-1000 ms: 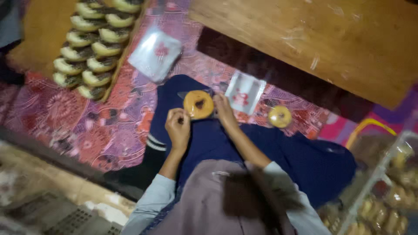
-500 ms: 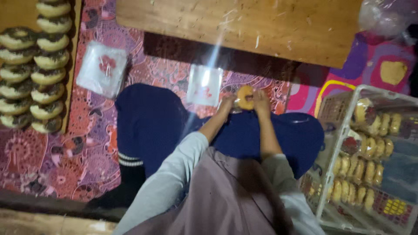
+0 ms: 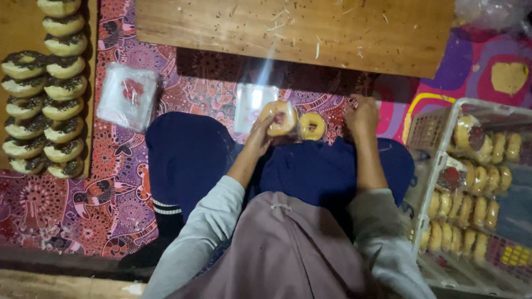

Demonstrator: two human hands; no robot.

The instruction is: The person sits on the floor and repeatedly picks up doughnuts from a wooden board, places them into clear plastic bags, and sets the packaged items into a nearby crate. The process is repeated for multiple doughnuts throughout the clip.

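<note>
I sit cross-legged on a patterned mat. My left hand (image 3: 260, 134) grips a donut wrapped in a clear plastic bag (image 3: 279, 118) just above my knee. A second, bare glazed donut (image 3: 312, 126) lies on my dark blue lap right beside it. My right hand (image 3: 361, 117) rests further right at the lap's edge with its fingers curled; nothing shows in it. A small stack of clear bags (image 3: 253, 105) lies on the mat just beyond my left hand.
A wooden board (image 3: 16, 16) at the left carries two rows of sprinkled donuts (image 3: 44, 94). Another stack of clear bags (image 3: 128, 97) lies beside it. A low wooden table (image 3: 299, 30) stands ahead. A white crate (image 3: 443, 138) of bagged donuts stands at the right.
The view shifted right, bringing the crate into sight. Both hands held one donut together; now my right hand has come off it and moved right, and a second donut lies on my lap.
</note>
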